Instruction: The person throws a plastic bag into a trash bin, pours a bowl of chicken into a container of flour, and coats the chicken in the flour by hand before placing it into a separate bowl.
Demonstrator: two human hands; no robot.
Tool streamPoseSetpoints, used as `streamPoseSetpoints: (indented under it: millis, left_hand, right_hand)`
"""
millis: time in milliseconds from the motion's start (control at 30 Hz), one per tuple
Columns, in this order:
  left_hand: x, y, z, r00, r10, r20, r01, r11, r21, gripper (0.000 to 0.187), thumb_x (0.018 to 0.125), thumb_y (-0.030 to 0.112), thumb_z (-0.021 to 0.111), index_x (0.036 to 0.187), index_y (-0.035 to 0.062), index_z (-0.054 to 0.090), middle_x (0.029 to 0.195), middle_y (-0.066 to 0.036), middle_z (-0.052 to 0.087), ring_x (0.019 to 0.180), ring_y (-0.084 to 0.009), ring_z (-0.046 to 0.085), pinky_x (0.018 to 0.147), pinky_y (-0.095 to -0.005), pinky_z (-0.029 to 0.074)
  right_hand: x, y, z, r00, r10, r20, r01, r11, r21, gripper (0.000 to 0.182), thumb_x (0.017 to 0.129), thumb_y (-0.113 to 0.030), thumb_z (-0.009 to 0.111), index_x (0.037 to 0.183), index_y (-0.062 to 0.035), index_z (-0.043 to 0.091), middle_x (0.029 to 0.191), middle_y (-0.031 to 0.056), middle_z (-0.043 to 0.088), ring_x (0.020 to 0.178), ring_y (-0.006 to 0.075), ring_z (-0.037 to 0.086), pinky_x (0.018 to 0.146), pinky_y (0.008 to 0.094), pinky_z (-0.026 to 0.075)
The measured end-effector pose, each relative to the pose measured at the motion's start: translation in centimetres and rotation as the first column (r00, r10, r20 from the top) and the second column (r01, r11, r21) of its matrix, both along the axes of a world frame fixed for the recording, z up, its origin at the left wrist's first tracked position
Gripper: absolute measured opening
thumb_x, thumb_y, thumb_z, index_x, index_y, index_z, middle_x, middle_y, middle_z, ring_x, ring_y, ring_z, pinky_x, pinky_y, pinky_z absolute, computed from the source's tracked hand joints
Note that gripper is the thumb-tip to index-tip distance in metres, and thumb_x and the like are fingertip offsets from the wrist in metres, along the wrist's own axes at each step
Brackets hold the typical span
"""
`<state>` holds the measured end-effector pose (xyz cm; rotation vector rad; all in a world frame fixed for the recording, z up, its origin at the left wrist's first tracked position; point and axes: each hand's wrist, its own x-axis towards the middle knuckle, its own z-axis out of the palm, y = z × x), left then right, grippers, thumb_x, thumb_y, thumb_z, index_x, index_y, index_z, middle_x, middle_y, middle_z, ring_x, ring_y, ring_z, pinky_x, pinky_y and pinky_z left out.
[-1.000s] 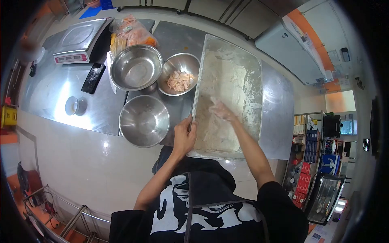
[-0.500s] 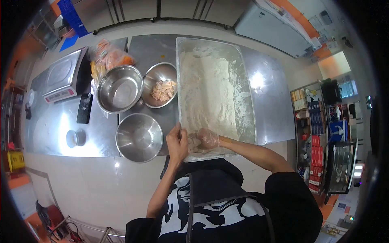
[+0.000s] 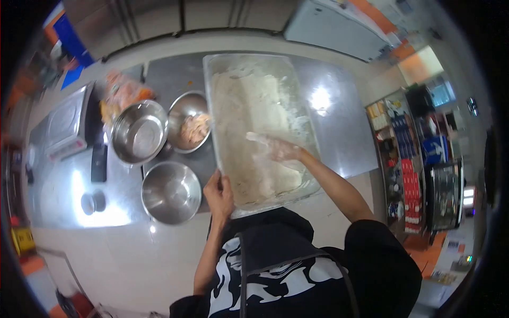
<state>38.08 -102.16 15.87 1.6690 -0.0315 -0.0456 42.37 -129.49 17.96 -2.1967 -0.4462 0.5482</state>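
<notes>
A large rectangular metal tray [image 3: 309, 132] lies in front of me with pale flour [image 3: 265, 100] spread over its bottom. At its near left corner, my left hand [image 3: 219, 196] is closed around the rim. Over the middle of the tray reaches my right hand [image 3: 280, 149], in what looks like a clear plastic glove dusted with flour. Its fingers stretch out to the left and are somewhat blurred. I see nothing held in them. Left of the tray, a steel bowl [image 3: 180, 104] contains pale, pinkish strips of raw meat [image 3: 194, 129].
Two more steel bowls, a rear one [image 3: 117, 129] and a nearer one [image 3: 171, 193], stand left of the tray. Beyond them are a bag of orange food [image 3: 126, 90], a scale [image 3: 69, 122], a black phone [image 3: 99, 163] and a small round container [image 3: 93, 202]. Shelves [image 3: 400, 164] line the right.
My right hand has risen from the near end of the tray to its middle, and its fingers have straightened. My left hand stays on the rim. The camera view has shifted and tilted.
</notes>
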Motion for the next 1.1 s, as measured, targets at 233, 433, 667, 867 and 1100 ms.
streamPoseSetpoints:
  millis: [233,433,667,867,1100]
  left_hand:
    - [-0.5,0.6,-1.9,0.992,-0.125,-0.004,0.124,0.991,-0.048,0.024,0.096,0.014,0.047,0.088,-0.0059,0.056,0.075,-0.005,0.055,0.071,-0.0138,0.046,0.063,-0.0305,0.04]
    - [0.3,1.2,-1.3,0.957,-0.275,0.095,0.258,0.952,0.163,0.047,0.101,0.027,0.046,0.119,-0.0159,0.055,0.108,-0.024,0.064,0.091,-0.0279,0.059,0.082,-0.0384,0.048]
    - [-0.6,1.8,-0.6,0.985,-0.171,-0.031,0.173,0.938,0.302,0.061,0.099,0.043,0.05,0.127,-0.0113,0.056,0.116,-0.031,0.063,0.096,-0.0378,0.062,0.084,-0.046,0.048]
    - [0.2,0.4,-3.8,0.986,-0.112,0.127,0.105,0.993,0.062,0.051,0.1,0.026,0.048,0.127,-0.0175,0.051,0.121,-0.03,0.06,0.103,-0.0328,0.059,0.09,-0.0401,0.047]
    - [-0.8,-0.2,-1.5,0.995,0.098,0.02,-0.094,0.984,-0.149,0.065,0.099,0.048,0.047,0.116,-0.0125,0.061,0.107,-0.034,0.064,0.093,-0.04,0.063,0.082,-0.0468,0.048]
  right_hand:
    - [-5.0,-1.5,-31.4,0.721,0.491,0.488,-0.185,0.816,-0.548,0.061,0.103,-0.042,0.035,0.15,-0.0029,0.032,0.155,0.0155,0.033,0.143,0.0335,0.03,0.118,0.0512,0.021]
    - [-1.2,-1.2,-17.7,0.345,0.365,0.865,-0.09,0.93,-0.356,0.07,0.086,-0.032,0.062,0.146,-0.0027,0.038,0.133,0.022,0.056,0.117,0.037,0.058,0.101,0.0471,0.045]
    - [-5.6,-0.6,-16.5,0.837,0.119,0.534,0.169,0.872,-0.46,0.036,0.081,-0.034,0.066,0.095,-0.0016,0.069,0.108,0.025,0.065,0.11,0.0371,0.059,0.093,0.0453,0.049]
    - [-8.6,1.2,-17.0,0.863,0.475,0.171,-0.333,0.79,-0.514,0.031,0.083,-0.028,0.064,0.095,0.0011,0.068,0.091,0.0233,0.067,0.092,0.0403,0.065,0.081,0.0467,0.052]
    - [-5.0,6.7,-17.3,0.997,0.056,-0.048,-0.048,0.988,0.15,0.027,0.082,-0.022,0.064,0.096,0.0009,0.067,0.089,0.0222,0.067,0.09,0.0398,0.065,0.078,0.0467,0.051]
